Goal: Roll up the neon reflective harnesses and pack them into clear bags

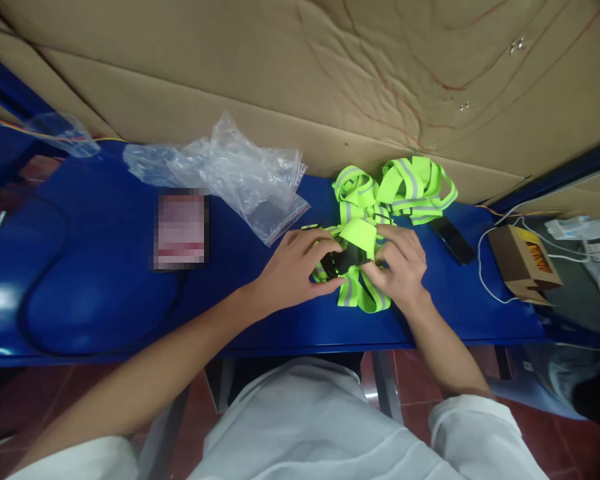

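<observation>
A neon yellow-green reflective strap [359,233] with a grey stripe lies folded on the blue table in front of me. My left hand [300,263] curls around its left side, thumb and fingers closed on a black piece [351,257] attached to the webbing. From the other side, my right hand [403,263] pinches the strap near the black piece's right end. Whether that piece is a buckle or a patch I cannot tell. Loops of the strap hang below the fingers. Behind it sit more bundled reflective straps [413,187], with another coil [354,187] to their left.
Clear plastic zip bags [245,173] lie at the back, left of the straps. A black phone [453,240] and an open cardboard box [523,263] with white cables are to the right. A blurred-out pinkish item [181,230] rests on the left. Cardboard [205,67] lines the back.
</observation>
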`<state>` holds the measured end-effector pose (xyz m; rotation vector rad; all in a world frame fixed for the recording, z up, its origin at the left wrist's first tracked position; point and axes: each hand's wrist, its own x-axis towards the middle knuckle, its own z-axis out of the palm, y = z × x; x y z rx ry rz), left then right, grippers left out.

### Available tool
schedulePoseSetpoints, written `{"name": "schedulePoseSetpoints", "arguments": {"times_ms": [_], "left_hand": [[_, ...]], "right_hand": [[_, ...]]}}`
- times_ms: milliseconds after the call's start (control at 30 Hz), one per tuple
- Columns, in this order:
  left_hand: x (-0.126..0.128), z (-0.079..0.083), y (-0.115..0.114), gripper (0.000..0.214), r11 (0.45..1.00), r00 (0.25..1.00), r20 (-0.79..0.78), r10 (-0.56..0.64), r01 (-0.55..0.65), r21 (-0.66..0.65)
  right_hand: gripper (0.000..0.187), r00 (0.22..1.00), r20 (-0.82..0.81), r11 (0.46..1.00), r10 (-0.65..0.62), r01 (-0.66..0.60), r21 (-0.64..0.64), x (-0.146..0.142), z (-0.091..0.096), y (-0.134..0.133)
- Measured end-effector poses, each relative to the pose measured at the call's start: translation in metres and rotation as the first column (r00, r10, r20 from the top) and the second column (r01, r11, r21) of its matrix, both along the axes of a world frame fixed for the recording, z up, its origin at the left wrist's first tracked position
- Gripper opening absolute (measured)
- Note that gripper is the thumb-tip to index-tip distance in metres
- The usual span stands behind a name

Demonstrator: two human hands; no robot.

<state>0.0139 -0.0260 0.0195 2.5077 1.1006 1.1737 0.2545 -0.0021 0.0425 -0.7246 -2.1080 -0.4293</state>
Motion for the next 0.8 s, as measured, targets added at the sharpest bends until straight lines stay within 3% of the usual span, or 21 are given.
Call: {"name": "schedulePoseSetpoints", "arguments": {"times_ms": [67,167,233,367,500,633,733,800], "left_hand": [[0.000,-0.001,-0.001,0.037,0.998,0.999,0.032,-0.001,0.003,-0.057],[-0.002,0.001,0.000,0.042,0.987,0.990,0.139,-0.005,0.028,-0.158],[-0.005,0.004,0.001,0.048,0.980,0.982,0.190,-0.001,0.038,-0.194],[-0.012,0.011,0.007,0.048,0.969,0.972,0.235,-0.018,0.076,-0.236],[-0.023,0.020,0.014,0.039,0.969,0.962,0.266,-0.058,0.119,-0.218],[-0.039,0.037,0.020,0.032,0.965,0.930,0.363,0.048,0.051,-0.259],[-0.056,0.050,0.029,0.040,0.962,0.849,0.491,0.195,-0.067,-0.266],[-0.072,0.059,0.040,0.046,0.965,0.788,0.566,0.242,-0.136,-0.224]], "right_hand": [[0.014,0.997,0.013,0.997,-0.071,0.071,-0.007,-0.004,0.001,-0.002],[0.036,0.985,0.118,0.992,-0.123,0.122,0.021,-0.012,0.003,-0.008],[0.047,0.969,0.229,0.995,-0.092,0.095,-0.001,-0.015,0.005,-0.010],[0.046,0.967,0.231,0.988,-0.111,0.131,-0.076,-0.007,0.007,-0.006],[0.043,0.971,0.070,0.969,-0.227,0.233,-0.087,0.012,0.010,0.005],[0.025,0.918,-0.289,0.954,-0.271,0.216,-0.208,0.035,0.021,0.014],[0.025,0.739,-0.616,0.955,-0.273,0.128,-0.269,0.066,0.031,0.023],[0.031,0.571,-0.787,0.972,-0.233,0.107,-0.211,0.099,0.037,0.029]]}}
